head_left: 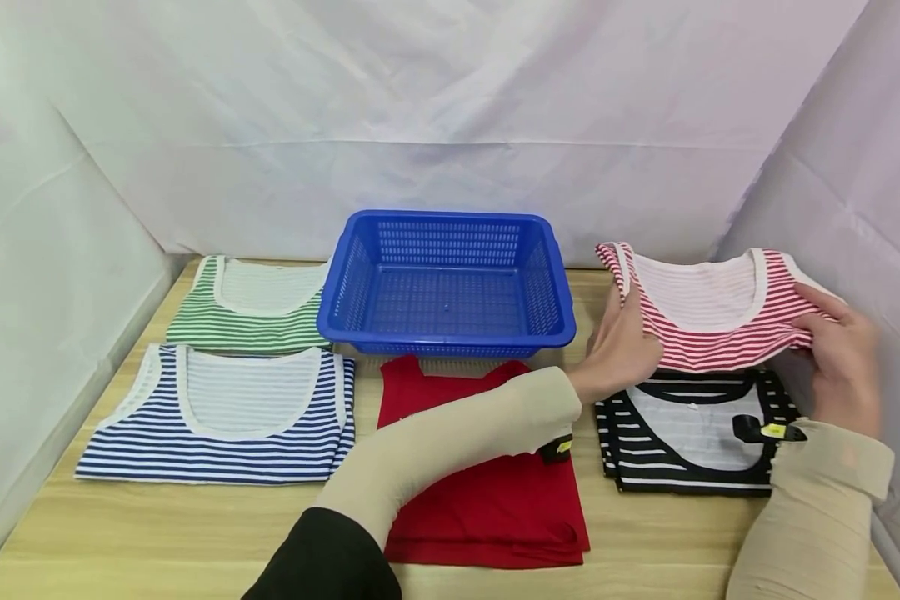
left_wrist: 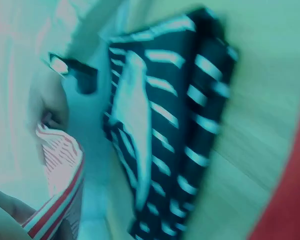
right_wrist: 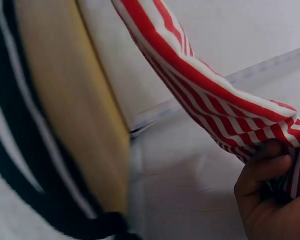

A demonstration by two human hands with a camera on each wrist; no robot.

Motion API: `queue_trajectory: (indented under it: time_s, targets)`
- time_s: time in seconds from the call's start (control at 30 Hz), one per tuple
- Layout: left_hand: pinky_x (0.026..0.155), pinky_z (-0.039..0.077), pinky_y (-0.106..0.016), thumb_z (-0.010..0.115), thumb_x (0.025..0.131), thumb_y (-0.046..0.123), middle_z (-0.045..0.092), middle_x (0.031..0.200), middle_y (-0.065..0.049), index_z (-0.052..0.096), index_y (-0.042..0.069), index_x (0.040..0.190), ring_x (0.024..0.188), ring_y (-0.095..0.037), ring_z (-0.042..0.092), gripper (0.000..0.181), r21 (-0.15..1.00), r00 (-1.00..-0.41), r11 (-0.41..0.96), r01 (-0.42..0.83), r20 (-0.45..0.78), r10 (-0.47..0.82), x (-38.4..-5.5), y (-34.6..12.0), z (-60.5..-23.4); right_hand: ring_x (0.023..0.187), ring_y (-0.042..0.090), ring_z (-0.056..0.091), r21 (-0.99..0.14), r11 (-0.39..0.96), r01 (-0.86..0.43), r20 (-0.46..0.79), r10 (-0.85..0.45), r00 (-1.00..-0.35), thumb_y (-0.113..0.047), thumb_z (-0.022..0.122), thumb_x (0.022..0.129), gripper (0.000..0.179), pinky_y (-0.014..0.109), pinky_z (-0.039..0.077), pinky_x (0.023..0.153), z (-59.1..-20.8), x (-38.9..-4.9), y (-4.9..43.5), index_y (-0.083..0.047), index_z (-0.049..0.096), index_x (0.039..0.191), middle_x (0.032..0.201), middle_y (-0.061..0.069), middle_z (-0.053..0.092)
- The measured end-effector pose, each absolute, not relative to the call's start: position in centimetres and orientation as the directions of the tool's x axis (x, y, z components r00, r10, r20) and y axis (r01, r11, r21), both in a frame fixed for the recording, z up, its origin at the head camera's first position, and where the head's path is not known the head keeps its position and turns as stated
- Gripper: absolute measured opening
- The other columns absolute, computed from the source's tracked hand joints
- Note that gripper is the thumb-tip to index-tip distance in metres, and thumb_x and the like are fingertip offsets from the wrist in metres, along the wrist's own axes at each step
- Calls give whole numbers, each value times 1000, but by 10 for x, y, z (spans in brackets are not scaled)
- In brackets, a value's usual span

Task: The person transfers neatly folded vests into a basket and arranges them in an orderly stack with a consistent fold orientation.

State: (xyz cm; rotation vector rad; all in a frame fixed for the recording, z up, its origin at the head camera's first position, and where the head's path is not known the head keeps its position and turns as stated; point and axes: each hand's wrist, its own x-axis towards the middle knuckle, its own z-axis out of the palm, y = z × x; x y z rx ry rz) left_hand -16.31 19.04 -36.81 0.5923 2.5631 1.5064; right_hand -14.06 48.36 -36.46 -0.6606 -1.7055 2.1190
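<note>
I have the red-striped shirt (head_left: 708, 351) held up off the table (head_left: 217, 533) at the far right, above and beyond the black shirt (head_left: 692, 425), my left hand (head_left: 621, 350) pinching one side and my right hand (head_left: 843, 358) gripping the other. I judge it light, soft and limp, nothing to break; the knit probably won't slip, but its folded layers could slide apart or sag mid-span. I'd take it at both side edges, near the straps, catching every layer together.
</note>
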Motion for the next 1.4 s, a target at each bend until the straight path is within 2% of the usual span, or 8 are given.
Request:
queue_trajectory:
  time_s: [0.3, 0.4, 0.47, 0.57, 0.67, 0.87, 1.1, 1.4]
  targets:
    - [101, 43, -17, 59, 85, 6, 20, 168, 13, 13, 30, 167, 141, 1, 36, 97, 869, -885, 363, 336, 160, 437, -160, 171, -338, 54, 9, 66, -963, -234, -132, -27, 573, -819, 20, 52, 90, 50, 22, 51, 43, -334, -134, 469, -11, 79, 119, 85, -5, 75]
    - [89, 49, -18, 57, 86, 4, 20, 169, 12, 14, 28, 167, 133, -3, 45, 95, 870, -884, 352, 344, 174, 434, -165, 159, -334, 52, 8, 63, -966, -202, -161, 13, 583, -812, 21, 52, 89, 52, 21, 48, 41, -325, -134, 460, -9, 78, 122, 89, -4, 72]
    - [91, 49, -20, 56, 87, 3, 21, 170, 11, 15, 27, 167, 133, -4, 45, 93, 870, -887, 350, 347, 183, 424, -169, 150, -331, 50, 8, 61, -971, -172, -167, 36, 587, -809, 20, 53, 89, 52, 21, 46, 39, -318, -136, 453, -10, 77, 124, 92, -4, 70]
    - [107, 48, -27, 55, 90, 3, 16, 172, 9, 16, 25, 167, 147, -7, 37, 88, 879, -889, 333, 342, 188, 417, -174, 135, -326, 49, 9, 60, -964, -179, -197, 59, 579, -813, 21, 53, 88, 52, 21, 43, 37, -311, -137, 442, -8, 76, 125, 91, -2, 70]
    - [123, 34, -33, 54, 92, 3, 12, 174, 5, 18, 22, 167, 157, -8, 17, 85, 869, -885, 336, 364, 211, 415, -179, 121, -322, 50, 10, 62, -947, -212, -242, 85, 562, -823, 24, 53, 88, 53, 21, 44, 38, -305, -138, 429, -6, 75, 126, 93, 0, 71]
    - [123, 35, -36, 52, 92, 2, 17, 173, -3, 22, 17, 166, 158, -12, 20, 81, 823, -867, 377, 425, 250, 431, -186, 93, -319, 56, 10, 64, -935, -206, -289, 132, 555, -821, 25, 55, 87, 53, 20, 49, 43, -301, -139, 404, -3, 73, 128, 101, 3, 69]
    - [122, 34, -41, 49, 96, 4, 3, 176, -1, 19, 23, 167, 161, -14, 9, 79, 856, -868, 343, 387, 211, 450, -186, 60, -316, 55, 10, 60, -936, -187, -299, 176, 488, -855, 24, 60, 86, 52, 20, 43, 40, -302, -143, 381, -2, 71, 130, 96, 4, 69]
    - [116, 39, -40, 51, 95, 2, 12, 174, -6, 22, 17, 166, 158, -14, 21, 78, 801, -847, 358, 479, 314, 430, -193, 22, -317, 73, 11, 64, -945, -132, -299, 225, 399, -889, 18, 65, 88, 50, 16, 53, 54, -300, -146, 353, -2, 68, 134, 115, 6, 64]
